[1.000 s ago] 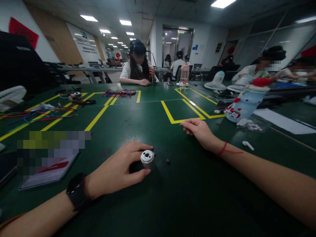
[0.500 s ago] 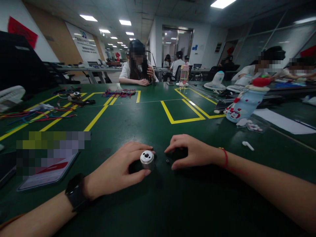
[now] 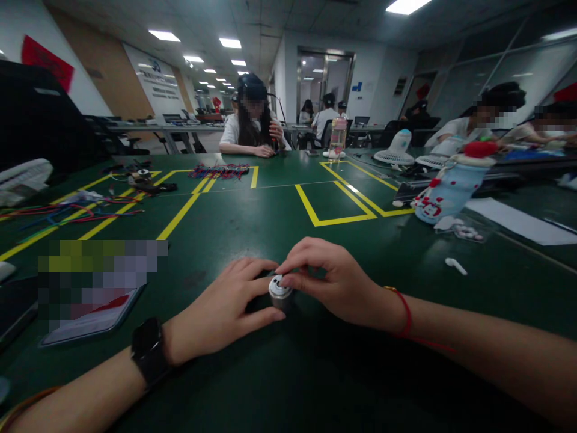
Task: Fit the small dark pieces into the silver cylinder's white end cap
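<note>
A small silvery metal cylinder [image 3: 280,296] with holes in its top face stands upright on the green table [image 3: 252,222]. My left hand [image 3: 234,297] is wrapped round its left side, the thumb in front and the fingers behind. Over the top of the cylinder, my right hand [image 3: 329,279] has thumb and index finger pinched together. Whatever is between those fingertips is hidden or too small to name.
Left lie a phone-like flat object [image 3: 90,319] and loose coloured wires [image 3: 81,210]. Right are a blue bottle [image 3: 451,189], a white earbud [image 3: 456,266] and white paper [image 3: 518,222]. A person [image 3: 252,120] sits across the table.
My right hand has moved left from the table onto the cylinder's top, its fingers now closed. The small dark ring beside it is no longer visible. The cylinder appears slightly further right.
</note>
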`<state>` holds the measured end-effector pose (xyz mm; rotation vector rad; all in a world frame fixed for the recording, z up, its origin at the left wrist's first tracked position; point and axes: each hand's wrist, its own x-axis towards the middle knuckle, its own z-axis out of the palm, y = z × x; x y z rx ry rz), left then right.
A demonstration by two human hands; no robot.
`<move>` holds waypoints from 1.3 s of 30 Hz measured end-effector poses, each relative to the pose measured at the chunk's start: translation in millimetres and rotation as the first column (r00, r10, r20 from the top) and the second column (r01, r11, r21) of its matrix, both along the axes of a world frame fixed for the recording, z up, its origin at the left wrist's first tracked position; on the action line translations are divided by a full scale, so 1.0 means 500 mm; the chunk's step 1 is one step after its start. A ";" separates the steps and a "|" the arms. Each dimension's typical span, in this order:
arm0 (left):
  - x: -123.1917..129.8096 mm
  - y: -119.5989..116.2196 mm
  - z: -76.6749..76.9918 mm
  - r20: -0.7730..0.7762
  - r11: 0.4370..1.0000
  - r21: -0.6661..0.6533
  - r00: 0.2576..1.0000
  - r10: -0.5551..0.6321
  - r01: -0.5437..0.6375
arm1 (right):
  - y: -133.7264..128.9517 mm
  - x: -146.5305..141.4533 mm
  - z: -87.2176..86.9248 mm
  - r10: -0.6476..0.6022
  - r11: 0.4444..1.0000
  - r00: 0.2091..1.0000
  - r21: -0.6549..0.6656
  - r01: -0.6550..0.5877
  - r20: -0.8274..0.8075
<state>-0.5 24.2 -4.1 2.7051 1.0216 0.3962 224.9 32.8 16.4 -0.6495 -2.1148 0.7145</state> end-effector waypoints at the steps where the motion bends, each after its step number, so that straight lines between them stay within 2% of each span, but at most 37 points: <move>1: 0.000 0.000 -0.001 -0.006 1.000 0.006 1.000 -0.002 0.002 | -0.006 -0.007 0.002 0.029 1.000 1.000 -0.004 -0.029 0.011; 3: 0.001 0.000 -0.002 -0.012 1.000 0.012 1.000 -0.008 0.008 | -0.015 -0.016 0.005 0.055 0.998 0.998 -0.009 -0.055 0.026; 8: 0.002 0.001 0.003 -0.040 1.000 0.015 0.999 -0.007 0.007 | -0.016 -0.017 0.010 -0.022 0.999 0.999 -0.044 0.023 0.031; 17: 0.003 -0.001 0.001 -0.026 1.000 0.028 1.000 -0.006 0.006 | -0.017 -0.016 0.010 -0.023 0.991 0.992 -0.130 0.039 0.122; 22: 0.004 -0.004 0.008 -0.019 1.000 0.006 1.000 -0.011 0.011 | -0.017 -0.008 0.011 0.046 0.987 0.992 -0.158 -0.027 0.120; 27: -0.001 -0.003 0.008 0.058 1.000 0.000 0.998 -0.014 0.014 | -0.013 0.020 0.003 0.103 0.989 0.990 -0.116 -0.092 0.101; 29: -0.005 -0.003 0.007 0.083 1.000 -0.010 0.996 -0.011 0.012 | -0.001 0.038 -0.005 0.026 0.989 0.995 -0.147 -0.012 0.093; 31: -0.007 -0.003 0.006 0.106 1.000 -0.020 0.994 -0.005 0.007 | 0.024 0.060 -0.017 -0.129 0.967 0.990 -0.215 0.138 0.055; 34: -0.009 -0.005 0.006 0.129 0.999 -0.033 0.992 0.006 -0.001 | 0.080 0.091 -0.038 -0.371 0.858 0.927 -0.402 0.319 -0.057; 36: -0.010 -0.006 0.007 0.130 0.999 -0.044 0.991 0.017 -0.011 | 0.114 0.107 -0.052 -0.457 0.798 0.883 -0.489 0.353 -0.106; 39: -0.010 -0.006 0.007 0.116 0.998 -0.054 0.993 0.028 -0.022 | 0.140 0.119 -0.063 -0.481 0.781 0.868 -0.511 0.359 -0.124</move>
